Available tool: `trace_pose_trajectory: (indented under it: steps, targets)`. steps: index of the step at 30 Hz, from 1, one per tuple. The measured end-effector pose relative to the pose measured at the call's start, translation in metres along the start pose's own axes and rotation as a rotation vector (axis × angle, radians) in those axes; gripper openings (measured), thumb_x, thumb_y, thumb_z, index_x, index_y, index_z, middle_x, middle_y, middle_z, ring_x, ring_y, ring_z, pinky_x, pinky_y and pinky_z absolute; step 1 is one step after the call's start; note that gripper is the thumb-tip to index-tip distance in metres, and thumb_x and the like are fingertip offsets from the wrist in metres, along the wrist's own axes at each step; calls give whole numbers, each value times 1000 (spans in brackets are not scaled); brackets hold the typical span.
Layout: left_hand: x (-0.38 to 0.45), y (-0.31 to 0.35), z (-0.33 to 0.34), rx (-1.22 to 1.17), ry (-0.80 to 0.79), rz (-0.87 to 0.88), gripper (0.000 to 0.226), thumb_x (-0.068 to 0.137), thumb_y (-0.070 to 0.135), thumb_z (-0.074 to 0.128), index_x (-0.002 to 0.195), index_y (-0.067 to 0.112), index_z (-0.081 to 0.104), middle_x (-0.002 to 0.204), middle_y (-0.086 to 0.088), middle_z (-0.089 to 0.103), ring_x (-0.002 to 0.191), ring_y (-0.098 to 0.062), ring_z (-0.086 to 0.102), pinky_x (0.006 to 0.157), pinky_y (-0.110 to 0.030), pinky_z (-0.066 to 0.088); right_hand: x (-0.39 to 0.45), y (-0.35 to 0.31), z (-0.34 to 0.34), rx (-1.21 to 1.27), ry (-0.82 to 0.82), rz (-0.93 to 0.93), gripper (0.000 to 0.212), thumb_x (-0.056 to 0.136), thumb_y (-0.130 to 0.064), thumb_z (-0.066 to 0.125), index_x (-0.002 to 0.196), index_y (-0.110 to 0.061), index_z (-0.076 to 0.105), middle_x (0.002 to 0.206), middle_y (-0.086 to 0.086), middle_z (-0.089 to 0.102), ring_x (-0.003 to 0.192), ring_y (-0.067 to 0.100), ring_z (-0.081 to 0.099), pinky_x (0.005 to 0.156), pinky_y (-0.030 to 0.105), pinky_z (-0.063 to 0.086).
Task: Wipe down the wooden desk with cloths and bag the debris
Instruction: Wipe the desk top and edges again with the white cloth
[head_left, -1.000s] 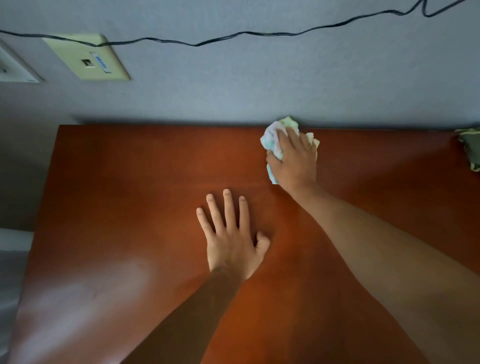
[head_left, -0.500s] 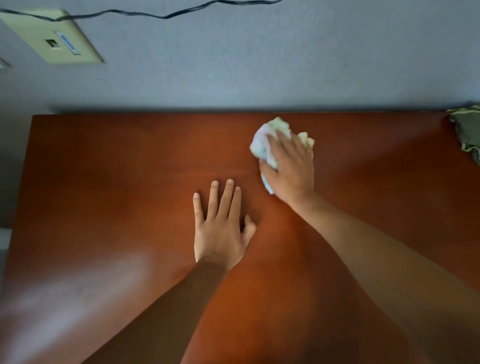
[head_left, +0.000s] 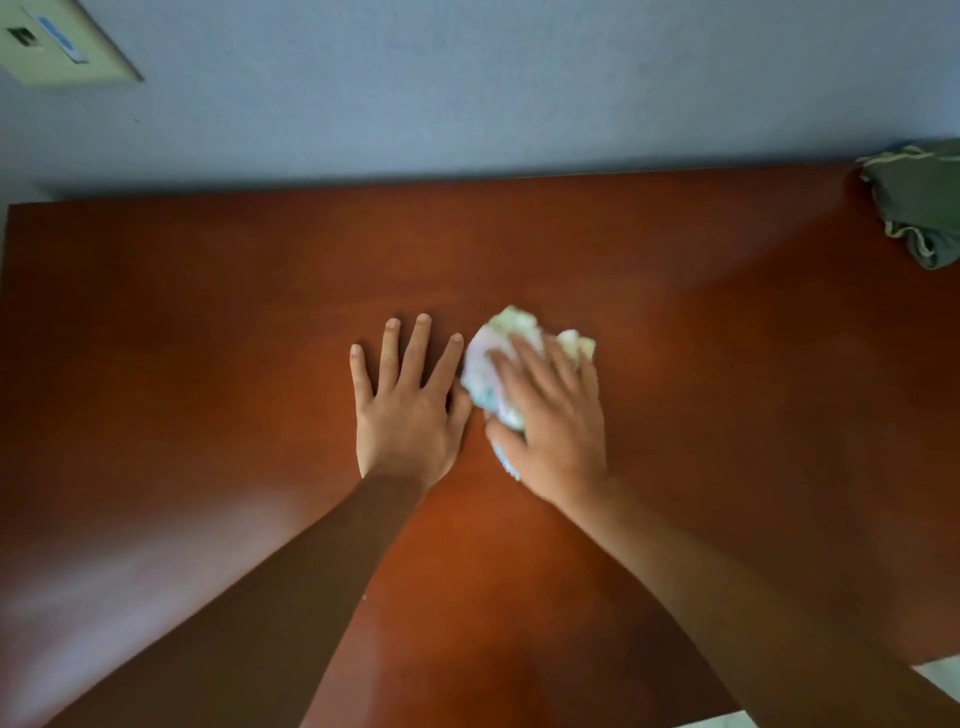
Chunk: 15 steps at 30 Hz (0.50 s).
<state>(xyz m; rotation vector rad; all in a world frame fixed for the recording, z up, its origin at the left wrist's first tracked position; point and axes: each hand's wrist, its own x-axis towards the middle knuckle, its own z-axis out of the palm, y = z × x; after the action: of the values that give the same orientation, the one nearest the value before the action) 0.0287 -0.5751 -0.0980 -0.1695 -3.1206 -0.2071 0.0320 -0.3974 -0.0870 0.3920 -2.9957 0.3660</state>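
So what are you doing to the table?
A person is wiping the wooden desk. The right hand presses a crumpled pale cloth on the middle of the top, while the left hand lies flat beside it. A green cloth sits at the far right corner.

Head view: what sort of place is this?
Probably a home or office room: a wooden desk against a painted wall with a wall socket plate, and a spare green cloth lying on its corner.
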Motion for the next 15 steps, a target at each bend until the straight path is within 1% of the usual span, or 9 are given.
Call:
trace_pose_trajectory:
  steps: [2,4,5,8,9,10,11,13,15]
  targets:
    - [-1,0,0,-4,17,3,58,105,47,21,156,30,43,168,-7,30,158,-33,17,124,-65,13,-20,7,-5,32,-26,-124,54,96,-43,60,143,-17,60,154,2,52,147,28,42,119,54,32]
    - [-1,1,1,-25,42,-6,56,104,44,25,154,30,48,167,-7,33,157,-33,19,124,-65,14,-26,27,-8,-12,-38,-176,52,95,-43,60,141,-18,61,154,2,53,146,29,44,117,55,34]
    - [-1,1,1,-33,56,-12,55,104,43,28,153,30,49,166,-7,34,157,-33,20,124,-65,14,-26,36,-9,-39,-32,-125,53,95,-43,60,142,-19,60,154,2,53,146,29,44,117,55,34]
    - [-1,2,4,-24,64,-17,53,104,42,32,153,30,49,166,-7,34,157,-33,21,124,-65,13,-31,30,-10,-39,32,255,59,91,-43,56,146,-21,55,153,2,53,144,30,44,117,54,32]
    - [-2,2,5,-22,64,-19,53,104,42,32,153,30,48,166,-8,34,157,-34,20,124,-65,13,-39,16,-7,-33,58,325,62,89,-43,56,147,-22,54,154,2,52,145,31,42,117,55,31]
    - [-2,2,5,-25,64,-21,54,103,42,32,153,30,48,166,-8,34,157,-34,20,124,-65,13,-52,0,-4,-13,62,303,64,87,-43,57,148,-22,54,156,3,50,148,32,40,118,58,28]
    - [-2,3,5,-30,62,-23,55,103,42,31,153,30,48,167,-8,33,157,-34,20,124,-65,12,-67,-14,-2,21,52,186,65,84,-41,60,146,-22,57,157,3,50,150,32,38,118,60,27]
    - [-3,4,5,-38,56,-27,56,102,42,29,154,31,46,167,-8,31,157,-34,18,124,-65,11,-99,-24,-4,96,4,-145,59,81,-36,66,138,-20,65,154,3,53,147,32,43,117,61,30]
    - [-4,4,3,-46,46,-36,57,102,44,27,156,32,44,169,-7,29,158,-33,16,125,-64,9,-117,-6,-13,74,-43,-364,54,81,-36,66,133,-21,69,153,1,55,144,31,47,119,57,32]
